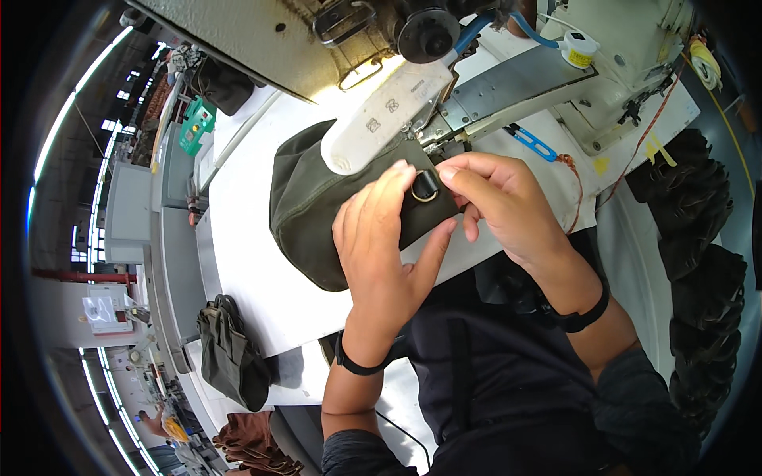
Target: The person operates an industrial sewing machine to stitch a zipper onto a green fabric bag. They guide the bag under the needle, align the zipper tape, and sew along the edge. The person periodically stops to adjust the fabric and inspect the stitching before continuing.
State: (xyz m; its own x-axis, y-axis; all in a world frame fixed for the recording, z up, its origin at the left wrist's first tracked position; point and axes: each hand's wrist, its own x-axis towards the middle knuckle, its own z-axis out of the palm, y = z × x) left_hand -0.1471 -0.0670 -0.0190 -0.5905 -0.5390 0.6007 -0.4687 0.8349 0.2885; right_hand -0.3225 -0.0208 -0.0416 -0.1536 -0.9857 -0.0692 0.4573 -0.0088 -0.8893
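Note:
A dark olive fabric bag (309, 226) lies on the white table under the sewing machine's pale arm cover. A black tab (426, 183) with a brass-coloured D-ring (422, 198) sits on its near end. My left hand (385, 242) rests on the bag, fingers stretched over the fabric beside the D-ring and thumb spread apart. On the other side of the tab, my right hand (504, 198) is closed, its thumb and index finger pinching the bag's edge. Its fingertips are partly hidden. The sewing machine (476, 99) stands just beyond both hands.
Blue-handled thread snips (532, 143) lie on the machine's right side. Another olive bag (230, 349) stands at the left, above brown pieces (254, 444). Dark bags (702, 301) are piled at the right. A green box (197, 127) is at the far left.

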